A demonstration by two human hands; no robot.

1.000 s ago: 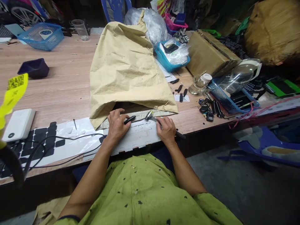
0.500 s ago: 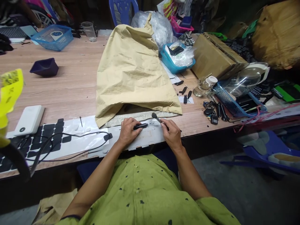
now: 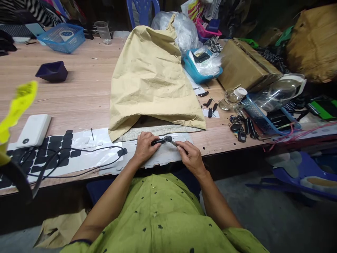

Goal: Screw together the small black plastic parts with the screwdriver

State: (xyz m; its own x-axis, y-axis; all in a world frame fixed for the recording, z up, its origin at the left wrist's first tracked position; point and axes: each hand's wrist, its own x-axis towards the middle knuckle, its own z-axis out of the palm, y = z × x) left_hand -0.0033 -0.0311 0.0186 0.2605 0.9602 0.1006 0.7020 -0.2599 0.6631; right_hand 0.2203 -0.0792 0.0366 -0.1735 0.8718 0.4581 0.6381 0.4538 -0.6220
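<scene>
My left hand [image 3: 144, 147] is closed on a slim black rod-like piece [image 3: 158, 141], holding it low over a light grey flat board [image 3: 160, 157] at the table's near edge. In my right hand [image 3: 191, 157] a small tool with a round dark head and thin grey handle [image 3: 169, 139] is pinched by its handle. The round head sits at the right end of the black piece; whether they touch or are joined I cannot tell. Just beyond both hands lies a large beige cloth bag [image 3: 155, 80], its opening toward me.
To the left are a sheet of black stickers [image 3: 54, 149], a black cable [image 3: 100, 171] and a white power bank [image 3: 34, 130]. Black pocket-tool-like pieces [image 3: 210, 112], a jar [image 3: 231, 100] and a blue basket [image 3: 273, 119] stand right. A yellow tag [image 3: 19, 105] hangs at far left.
My right hand has lowered and turned the tool, bringing its round head left and down to the end of the black piece. My left hand stays nearly in place.
</scene>
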